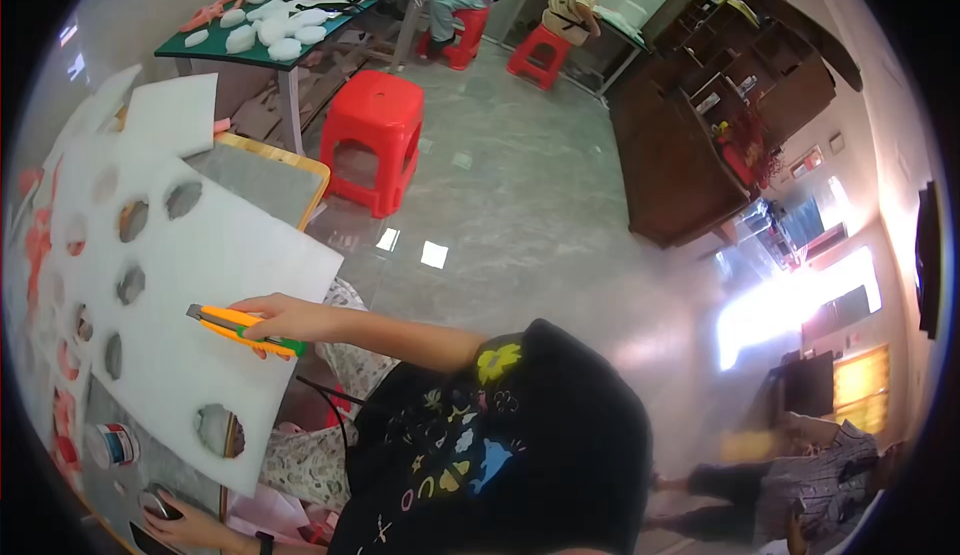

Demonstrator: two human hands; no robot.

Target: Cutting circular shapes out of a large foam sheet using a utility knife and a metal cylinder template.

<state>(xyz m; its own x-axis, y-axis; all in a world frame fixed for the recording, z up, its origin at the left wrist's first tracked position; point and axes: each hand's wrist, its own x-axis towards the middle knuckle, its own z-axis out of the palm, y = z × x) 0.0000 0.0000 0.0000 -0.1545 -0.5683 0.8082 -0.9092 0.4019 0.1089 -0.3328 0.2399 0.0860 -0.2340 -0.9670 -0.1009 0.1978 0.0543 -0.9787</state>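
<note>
Holding an orange-and-green cutter [222, 322] over the white foam sheet [190, 255], the right hand [275, 320] has its grip wrapped round the handle, nose pointing left; whether the blade is out, or touches the foam, I cannot tell; the left hand [185, 525], at the near left, curves over a rounded dark object [158, 502], and whether that grip pinches or merely rests is unclear; a white jar [118, 444] stands near it on the grey surface [160, 465]; the step in hand looks like readying the tool; cutting would call for lowering its tip and steadying the sheet.
</note>
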